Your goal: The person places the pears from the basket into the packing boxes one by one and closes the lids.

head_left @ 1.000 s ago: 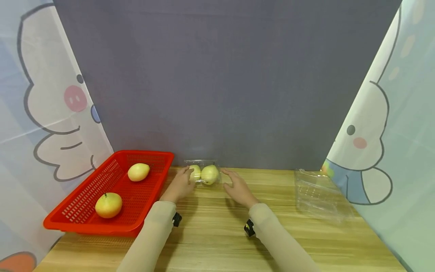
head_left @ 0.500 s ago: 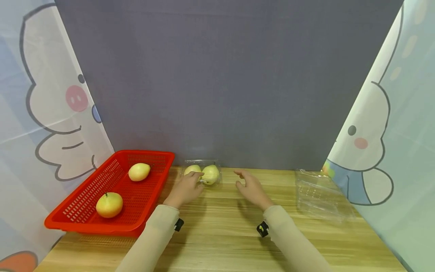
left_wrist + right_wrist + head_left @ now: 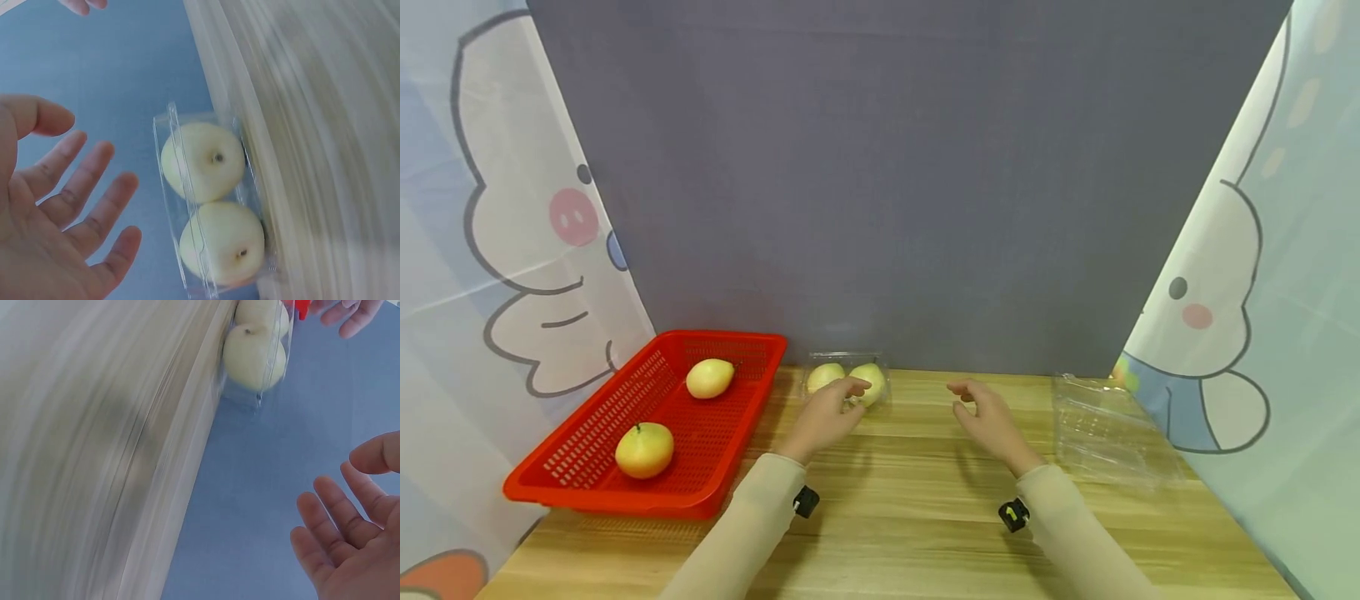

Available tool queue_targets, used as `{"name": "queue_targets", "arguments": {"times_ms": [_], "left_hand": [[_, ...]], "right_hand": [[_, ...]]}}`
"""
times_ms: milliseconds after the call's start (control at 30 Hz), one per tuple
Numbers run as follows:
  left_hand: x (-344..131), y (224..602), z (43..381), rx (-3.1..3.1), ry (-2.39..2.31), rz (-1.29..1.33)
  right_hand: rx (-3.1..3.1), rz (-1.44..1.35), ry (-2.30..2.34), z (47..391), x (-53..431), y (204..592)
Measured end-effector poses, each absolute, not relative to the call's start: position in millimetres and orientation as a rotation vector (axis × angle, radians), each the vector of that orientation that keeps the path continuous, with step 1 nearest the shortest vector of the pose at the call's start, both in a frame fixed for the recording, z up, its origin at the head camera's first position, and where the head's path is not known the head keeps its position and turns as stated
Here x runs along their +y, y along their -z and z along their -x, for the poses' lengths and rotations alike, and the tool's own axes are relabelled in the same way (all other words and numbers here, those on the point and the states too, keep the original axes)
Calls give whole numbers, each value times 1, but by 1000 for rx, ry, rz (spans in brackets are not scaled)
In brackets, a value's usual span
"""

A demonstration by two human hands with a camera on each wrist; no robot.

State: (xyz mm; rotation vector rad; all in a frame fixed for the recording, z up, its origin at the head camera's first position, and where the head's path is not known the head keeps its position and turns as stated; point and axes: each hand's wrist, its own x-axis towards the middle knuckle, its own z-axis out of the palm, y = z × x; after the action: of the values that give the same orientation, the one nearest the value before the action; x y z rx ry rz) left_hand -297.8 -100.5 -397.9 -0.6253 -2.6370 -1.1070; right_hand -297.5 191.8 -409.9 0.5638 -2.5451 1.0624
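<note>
Two yellow-green pears (image 3: 203, 161) sit side by side in a clear plastic box (image 3: 885, 397) at the back of the table. My left hand (image 3: 825, 419) is in front of the box and overlaps it in the head view; the left wrist view shows a gap between its relaxed fingers (image 3: 103, 209) and the box. My right hand (image 3: 992, 422) is to the right of the box, over the table, with loosely bent fingers (image 3: 337, 522) and nothing in them. In the right wrist view the pears (image 3: 250, 357) show at the top, well apart from that hand.
A red plastic basket (image 3: 700, 504) stands at the left with one pear (image 3: 710, 378) at its back and another (image 3: 644, 450) at its front. Clear plastic boxes (image 3: 1105, 433) lie at the right of the wooden table (image 3: 910, 533). A grey cloth (image 3: 925, 183) hangs behind.
Both hands have come away from the clear box. The right hand has moved to the right, and the left hand has shifted a little right and nearer. The box and pears stay put.
</note>
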Motion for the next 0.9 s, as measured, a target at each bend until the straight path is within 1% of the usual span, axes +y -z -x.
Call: {"name": "queue_targets", "arguments": {"times_ms": [467,900], "left_hand": [[-77,408,298,-2644,1309,732],[-40,409,300,-2696,1396,791]], "right_hand": [[-2523,-490,-1055,283,240,405],[-2492,-395,-1094,270,284,402]]}}
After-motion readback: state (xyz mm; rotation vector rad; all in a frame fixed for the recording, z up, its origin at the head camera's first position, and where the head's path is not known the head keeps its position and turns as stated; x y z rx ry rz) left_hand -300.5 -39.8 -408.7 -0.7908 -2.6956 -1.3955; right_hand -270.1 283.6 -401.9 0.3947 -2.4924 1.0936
